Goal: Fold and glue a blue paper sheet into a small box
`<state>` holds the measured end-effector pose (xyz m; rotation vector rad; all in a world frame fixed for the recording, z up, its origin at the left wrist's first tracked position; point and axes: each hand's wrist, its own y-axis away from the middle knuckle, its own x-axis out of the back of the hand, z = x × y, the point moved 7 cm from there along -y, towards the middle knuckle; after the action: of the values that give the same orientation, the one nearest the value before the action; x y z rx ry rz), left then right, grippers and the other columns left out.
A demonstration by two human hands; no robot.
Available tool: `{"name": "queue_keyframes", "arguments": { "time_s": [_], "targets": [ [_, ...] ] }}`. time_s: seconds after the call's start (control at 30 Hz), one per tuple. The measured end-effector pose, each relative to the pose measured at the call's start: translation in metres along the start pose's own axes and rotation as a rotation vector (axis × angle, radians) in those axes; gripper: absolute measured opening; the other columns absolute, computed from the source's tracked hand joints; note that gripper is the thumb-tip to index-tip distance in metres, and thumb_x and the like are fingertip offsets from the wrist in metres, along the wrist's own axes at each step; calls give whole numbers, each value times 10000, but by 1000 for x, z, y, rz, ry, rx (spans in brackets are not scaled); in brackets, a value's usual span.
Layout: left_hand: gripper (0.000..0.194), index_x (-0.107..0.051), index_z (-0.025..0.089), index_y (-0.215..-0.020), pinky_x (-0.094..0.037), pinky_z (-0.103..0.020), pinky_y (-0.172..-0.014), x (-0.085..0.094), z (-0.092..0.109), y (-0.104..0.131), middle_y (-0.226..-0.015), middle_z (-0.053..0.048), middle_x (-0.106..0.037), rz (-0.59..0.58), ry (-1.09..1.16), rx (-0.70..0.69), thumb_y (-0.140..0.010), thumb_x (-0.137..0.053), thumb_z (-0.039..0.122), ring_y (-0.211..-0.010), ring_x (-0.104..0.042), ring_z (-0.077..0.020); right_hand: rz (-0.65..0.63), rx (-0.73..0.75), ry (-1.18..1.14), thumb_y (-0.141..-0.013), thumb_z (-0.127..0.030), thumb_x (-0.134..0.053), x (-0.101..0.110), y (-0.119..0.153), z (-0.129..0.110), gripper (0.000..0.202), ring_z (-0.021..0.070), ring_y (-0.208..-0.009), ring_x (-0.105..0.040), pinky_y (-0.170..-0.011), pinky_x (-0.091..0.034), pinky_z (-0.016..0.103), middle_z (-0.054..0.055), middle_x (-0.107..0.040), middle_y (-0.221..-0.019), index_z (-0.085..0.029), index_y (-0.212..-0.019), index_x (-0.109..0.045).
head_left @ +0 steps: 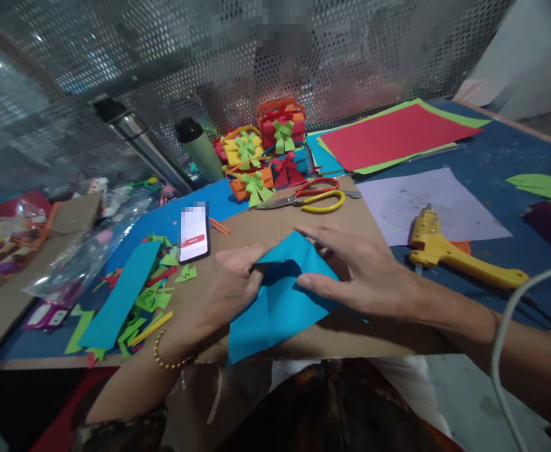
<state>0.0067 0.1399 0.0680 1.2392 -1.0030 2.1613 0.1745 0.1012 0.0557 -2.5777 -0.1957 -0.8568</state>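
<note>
A sheet of blue paper [287, 304] is bent up between both hands, its upper part folded to a peak and its lower corner hanging toward the table edge. My left hand [237, 279] grips its left side, fingers curled and thumb pressed against them. On the opposite side my right hand [360, 270] has its thumb on the paper's front face and its fingers behind the right edge. Just beyond the hands lie scissors [310, 196] with red and yellow handles. Cardboard [275, 220] is under the paper.
Small paper gift boxes with bows [282, 132] stand at the back. A phone [194, 232], green paper scraps [150, 298] and a blue strip [122, 295] lie left. On the right are a yellow glue gun [463, 254], its white sheet [383, 201], coloured sheets [398, 135] and a cable [504, 339].
</note>
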Motion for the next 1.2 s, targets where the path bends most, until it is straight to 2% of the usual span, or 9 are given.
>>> {"name": "queue_keyframes", "arguments": {
  "time_s": [0.13,0.27,0.37,0.5,0.6,0.77,0.87,1.0,1.2],
  "targets": [
    [427,-750,166,-1070,-512,-266,-609,-5,2,1,-769,-40,-771,-7,-164,-44,-796,-456,22,-659,-699,-178,82,188,161,-885,-316,-615,5,1,-12,596,308,-1297,-596,-1016,-521,479,180,-618,-1438,-142,-1451,-556],
    [361,-736,149,-994,-469,-286,-578,-8,13,0,-744,-65,-754,-47,-322,-87,-799,-466,10,-662,-706,-211,63,289,497,-920,-172,-519,0,0,-25,331,315,-1080,-643,-965,-459,502,176,-729,-1202,-125,-1187,-707],
    [315,-722,167,-940,-418,-292,-543,-8,21,-4,-699,-54,-728,-85,-386,-67,-814,-480,8,-612,-678,-209,51,286,728,-976,-150,-456,-2,-2,-31,287,276,-892,-615,-940,-399,493,149,-753,-994,-143,-1033,-737],
    [270,-726,172,-902,-400,-294,-538,-6,24,-8,-724,-64,-743,-95,-417,-21,-827,-514,24,-623,-681,-210,48,312,724,-961,-156,-455,3,-1,-35,285,275,-911,-592,-900,-387,455,151,-737,-1046,-152,-1061,-722],
    [391,-753,184,-1100,-416,-288,-558,-3,24,-10,-784,-58,-781,-74,-433,2,-833,-517,23,-660,-703,-210,18,327,580,-886,-144,-513,8,0,-34,332,288,-1004,-605,-870,-421,421,171,-706,-1190,-133,-1168,-687],
    [385,-765,201,-1150,-432,-279,-575,-5,26,-13,-813,-65,-797,-179,-483,48,-863,-535,88,-686,-718,-213,12,261,556,-926,-215,-555,11,-5,-23,249,280,-991,-636,-841,-435,398,156,-735,-1124,-142,-1110,-707],
    [387,-744,221,-1219,-472,-301,-639,-10,30,-16,-918,-87,-813,-350,-499,144,-896,-549,136,-777,-745,-245,15,238,667,-950,-168,-538,8,-6,-18,203,233,-864,-642,-840,-399,376,102,-762,-942,-169,-1000,-735],
    [294,-763,183,-1114,-461,-349,-664,-16,37,-20,-962,-143,-805,-565,-541,261,-964,-512,209,-864,-755,-311,9,174,826,-940,-95,-502,6,-5,-20,245,196,-689,-596,-797,-363,354,66,-727,-740,-163,-852,-720],
    [329,-736,176,-1160,-438,-369,-667,-21,38,-25,-967,-154,-792,-532,-612,271,-957,-477,168,-900,-747,-340,-57,-74,903,-931,-110,-512,15,-8,-25,237,238,-739,-670,-617,-268,344,130,-771,-820,-138,-937,-748]
  ]
}}
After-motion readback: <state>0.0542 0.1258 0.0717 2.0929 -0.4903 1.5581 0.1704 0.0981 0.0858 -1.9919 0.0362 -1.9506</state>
